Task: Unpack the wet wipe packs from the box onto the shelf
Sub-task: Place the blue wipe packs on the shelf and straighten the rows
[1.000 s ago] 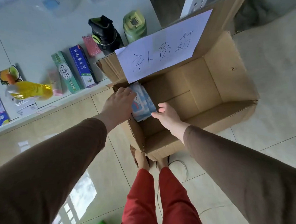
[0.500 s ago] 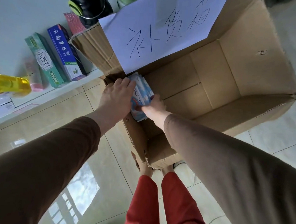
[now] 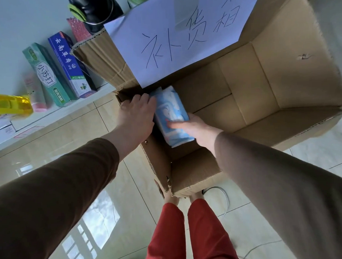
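Since the earlier frame the right hand (image 3: 194, 128) has slid further under the wet wipe packs (image 3: 170, 113), and the bundle now sits higher off the floor of the box (image 3: 282, 80). The left hand (image 3: 137, 115) presses its curled fingers against the bundle's left side, at the box's near-left corner; the right hand's grip curls round the lower right edge, thumb lying across the front. The packs, pale blue and white, are inside the box; how many are stacked I cannot tell. One white paper sheet (image 3: 180, 29) with handwriting hangs on the box's far flap. On the shelf (image 3: 66, 111) stand two upright toothpaste cartons (image 3: 64, 69), a pink tube (image 3: 34, 91) and one yellow bottle (image 3: 8, 106).
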{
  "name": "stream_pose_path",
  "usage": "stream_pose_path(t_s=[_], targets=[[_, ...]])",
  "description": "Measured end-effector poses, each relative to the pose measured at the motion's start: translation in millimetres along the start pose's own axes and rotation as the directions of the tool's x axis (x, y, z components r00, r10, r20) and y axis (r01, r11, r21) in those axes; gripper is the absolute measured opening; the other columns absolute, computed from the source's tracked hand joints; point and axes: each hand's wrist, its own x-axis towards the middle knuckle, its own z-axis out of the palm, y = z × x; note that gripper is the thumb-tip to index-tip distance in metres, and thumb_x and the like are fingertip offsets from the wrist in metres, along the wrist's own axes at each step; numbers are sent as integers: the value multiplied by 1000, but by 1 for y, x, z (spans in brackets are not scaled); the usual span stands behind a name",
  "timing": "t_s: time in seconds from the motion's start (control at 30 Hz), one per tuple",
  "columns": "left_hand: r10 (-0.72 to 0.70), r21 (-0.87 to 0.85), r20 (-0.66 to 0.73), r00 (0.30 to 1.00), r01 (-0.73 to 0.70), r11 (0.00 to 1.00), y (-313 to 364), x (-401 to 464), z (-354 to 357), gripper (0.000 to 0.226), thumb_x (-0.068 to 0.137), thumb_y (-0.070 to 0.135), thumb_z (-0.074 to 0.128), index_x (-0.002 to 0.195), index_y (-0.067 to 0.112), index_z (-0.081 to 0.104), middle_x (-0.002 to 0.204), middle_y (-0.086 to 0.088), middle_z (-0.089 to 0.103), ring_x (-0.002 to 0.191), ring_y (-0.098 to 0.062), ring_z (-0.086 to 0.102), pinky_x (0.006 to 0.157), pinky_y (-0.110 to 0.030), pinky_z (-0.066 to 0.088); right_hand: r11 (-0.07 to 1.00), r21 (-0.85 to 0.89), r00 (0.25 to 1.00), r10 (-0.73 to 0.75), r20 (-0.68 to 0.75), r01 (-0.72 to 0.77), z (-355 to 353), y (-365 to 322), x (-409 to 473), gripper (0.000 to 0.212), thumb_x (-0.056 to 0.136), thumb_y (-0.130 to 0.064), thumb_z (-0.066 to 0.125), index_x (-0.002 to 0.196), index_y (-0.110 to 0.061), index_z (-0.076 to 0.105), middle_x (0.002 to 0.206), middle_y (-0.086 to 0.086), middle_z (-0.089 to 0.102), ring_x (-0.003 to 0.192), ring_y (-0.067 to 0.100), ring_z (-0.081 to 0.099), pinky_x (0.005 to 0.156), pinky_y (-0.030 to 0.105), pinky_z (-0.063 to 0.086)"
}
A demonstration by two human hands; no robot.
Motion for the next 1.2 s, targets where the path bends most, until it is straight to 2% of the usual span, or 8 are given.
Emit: stream_pose_path(t_s=[0.23, 0.4, 0.5, 0.57, 0.7, 0.83, 1.0, 1.2], targets=[[97, 102, 197, 976, -119, 988, 17, 46, 19, 70, 88, 22, 64, 148, 17, 29, 147, -8, 39, 132, -28, 39, 99, -42, 39, 998, 49, 999, 36, -39, -34, -95, 8, -17, 60, 70, -26, 90, 120, -20, 57, 104, 1, 74, 82, 16, 75, 56, 22, 55], [305, 265, 185, 934, -347, 900, 22, 83, 32, 67, 94, 18, 55, 154, 19, 24, 163, -7, 16, 150, -28, 14, 119, -43, 20, 987, 138, 997, 80, 12, -81, -114, 15, 1, 74, 62, -24, 94, 127, -12, 60, 107, 7, 76, 92, 24, 75, 77, 38, 61], [408, 357, 305, 861, -500, 789, 28, 104, 38, 80, 80, 27, 74, 149, 20, 34, 155, -7, 33, 146, -28, 25, 122, -48, 10, 967, 242, 997, 80, -4, -77, -114, 19, 11, 68, 64, -25, 93, 124, -10, 65, 109, 8, 76, 94, 25, 75, 83, 45, 60], [418, 384, 390, 821, -557, 736, 31, 114, 43, 93, 67, 39, 84, 145, 23, 37, 144, -5, 47, 137, -29, 37, 121, -51, 11, 948, 311, 995, 84, -55, -63, -111, 20, 16, 59, 70, -23, 89, 123, -11, 66, 108, 6, 76, 89, 21, 76, 70, 37, 62], [373, 425, 414, 830, -539, 727, 37, 118, 45, 107, 54, 52, 88, 142, 22, 37, 138, -8, 51, 129, -31, 40, 110, -46, 30, 924, 375, 991, 106, -79, -69, -109, 19, 19, 68, 70, -19, 90, 129, -12, 57, 109, 6, 75, 83, 19, 76, 57, 35, 59], [381, 448, 435, 816, -564, 694, 39, 111, 38, 84, 57, 63, 80, 128, 22, 59, 131, -2, 55, 123, -26, 41, 105, -41, 30, 904, 420, 996, 86, 10, -82, -111, 12, -2, 45, 80, -10, 80, 123, -15, 66, 108, 6, 76, 92, 22, 75, 74, 41, 62], [341, 283, 374, 862, -456, 844, 45, 78, 13, 52, 72, 51, 78, 115, 27, 64, 106, 3, 64, 100, -20, 58, 85, -33, 46, 889, 454, 995, 15, 96, -57, -121, -7, -49, 47, 83, -12, 78, 126, -22, 63, 119, 6, 72, 108, 25, 70, 95, 49, 55], [210, 134, 241, 948, -247, 960, 37, 7, -95, 60, 68, 57, 73, 114, 25, 54, 84, 6, 54, 90, -21, 63, 65, -31, 40, 887, 457, 982, -137, 128, 65, -113, -63, -153, 51, 82, -13, 76, 129, -21, 59, 122, 8, 70, 111, 26, 69, 95, 47, 55]])
